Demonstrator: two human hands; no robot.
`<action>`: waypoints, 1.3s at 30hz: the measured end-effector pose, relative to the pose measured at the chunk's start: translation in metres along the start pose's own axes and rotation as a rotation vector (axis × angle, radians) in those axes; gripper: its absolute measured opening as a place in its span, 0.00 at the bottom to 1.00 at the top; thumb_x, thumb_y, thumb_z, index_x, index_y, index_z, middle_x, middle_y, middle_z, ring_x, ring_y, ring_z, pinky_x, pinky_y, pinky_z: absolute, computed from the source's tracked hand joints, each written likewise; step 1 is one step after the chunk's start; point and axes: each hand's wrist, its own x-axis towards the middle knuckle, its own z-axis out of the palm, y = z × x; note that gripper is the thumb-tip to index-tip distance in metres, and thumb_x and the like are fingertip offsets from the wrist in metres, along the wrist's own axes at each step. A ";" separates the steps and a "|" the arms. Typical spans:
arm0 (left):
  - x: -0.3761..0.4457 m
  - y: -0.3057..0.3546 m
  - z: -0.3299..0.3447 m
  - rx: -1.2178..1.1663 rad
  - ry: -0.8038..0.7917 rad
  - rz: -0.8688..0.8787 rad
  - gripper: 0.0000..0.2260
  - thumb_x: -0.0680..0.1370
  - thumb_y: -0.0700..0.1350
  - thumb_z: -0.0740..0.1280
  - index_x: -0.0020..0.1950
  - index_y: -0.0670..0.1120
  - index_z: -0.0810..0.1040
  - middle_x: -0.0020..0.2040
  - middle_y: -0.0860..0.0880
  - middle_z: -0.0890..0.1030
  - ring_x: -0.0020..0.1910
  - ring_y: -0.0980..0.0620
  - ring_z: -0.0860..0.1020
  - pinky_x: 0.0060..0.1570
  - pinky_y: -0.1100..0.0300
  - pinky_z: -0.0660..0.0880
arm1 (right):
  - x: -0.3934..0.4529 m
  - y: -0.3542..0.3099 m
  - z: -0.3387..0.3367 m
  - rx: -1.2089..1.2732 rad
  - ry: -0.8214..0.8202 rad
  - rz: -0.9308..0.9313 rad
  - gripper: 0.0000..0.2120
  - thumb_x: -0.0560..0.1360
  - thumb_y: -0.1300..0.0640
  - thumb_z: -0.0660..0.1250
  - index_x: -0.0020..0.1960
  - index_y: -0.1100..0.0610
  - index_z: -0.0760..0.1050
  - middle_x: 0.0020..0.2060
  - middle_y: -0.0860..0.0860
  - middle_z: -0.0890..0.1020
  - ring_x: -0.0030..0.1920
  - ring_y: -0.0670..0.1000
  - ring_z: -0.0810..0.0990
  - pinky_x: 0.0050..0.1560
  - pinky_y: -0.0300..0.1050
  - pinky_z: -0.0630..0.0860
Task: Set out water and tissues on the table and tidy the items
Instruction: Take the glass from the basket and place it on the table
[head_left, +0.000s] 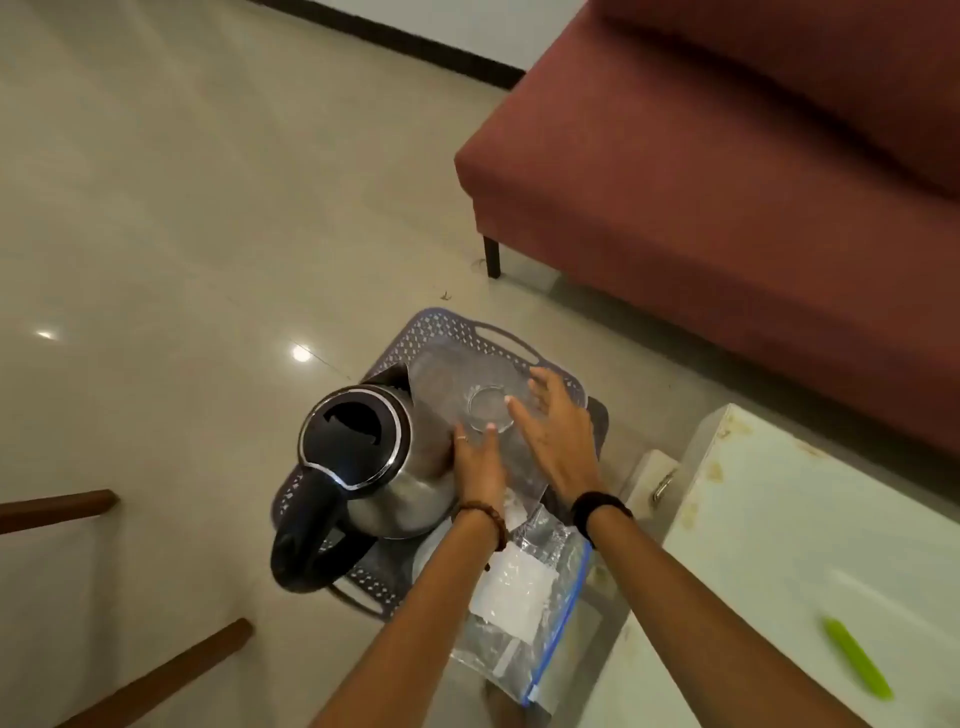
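A grey perforated tray (452, 325) sits on the floor. On it stands a steel kettle (395, 478) with a black lid and handle, and beside it a clear glass (488, 410) lying among clear plastic wrap. My left hand (478, 465) reaches to the glass with straight fingers, one fingertip at its near rim. My right hand (558, 434) is spread over the glass's right side, thumb at the rim, fingers straight. A clear zip bag (524, 582) with a blue seal holds white tissues and lies under my forearms at the tray's near end.
A pale table (779, 519) stands at the right with a green stick-shaped item (857, 657) on it. A maroon sofa (727, 182) fills the upper right. Wooden chair legs (156, 675) jut in at the lower left. Glossy tiled floor lies to the left.
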 end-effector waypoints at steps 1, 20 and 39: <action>0.009 -0.001 0.004 -0.028 0.020 0.013 0.26 0.79 0.47 0.59 0.74 0.50 0.53 0.74 0.39 0.62 0.71 0.40 0.64 0.70 0.43 0.63 | 0.008 0.005 0.008 0.070 0.014 0.017 0.22 0.76 0.50 0.64 0.67 0.55 0.67 0.60 0.56 0.79 0.58 0.54 0.78 0.57 0.47 0.74; -0.125 -0.017 0.029 -0.177 -0.229 0.289 0.23 0.77 0.38 0.61 0.70 0.51 0.66 0.56 0.56 0.81 0.53 0.57 0.81 0.49 0.63 0.79 | -0.110 0.037 -0.060 0.540 0.568 -0.034 0.17 0.73 0.67 0.67 0.62 0.60 0.74 0.42 0.30 0.82 0.42 0.35 0.82 0.44 0.26 0.76; -0.311 -0.233 0.160 0.088 -0.479 -0.193 0.22 0.77 0.33 0.60 0.69 0.47 0.67 0.43 0.52 0.78 0.52 0.45 0.77 0.45 0.62 0.79 | -0.344 0.239 -0.241 0.645 0.674 0.399 0.14 0.75 0.63 0.66 0.59 0.58 0.78 0.51 0.48 0.84 0.49 0.43 0.83 0.44 0.38 0.81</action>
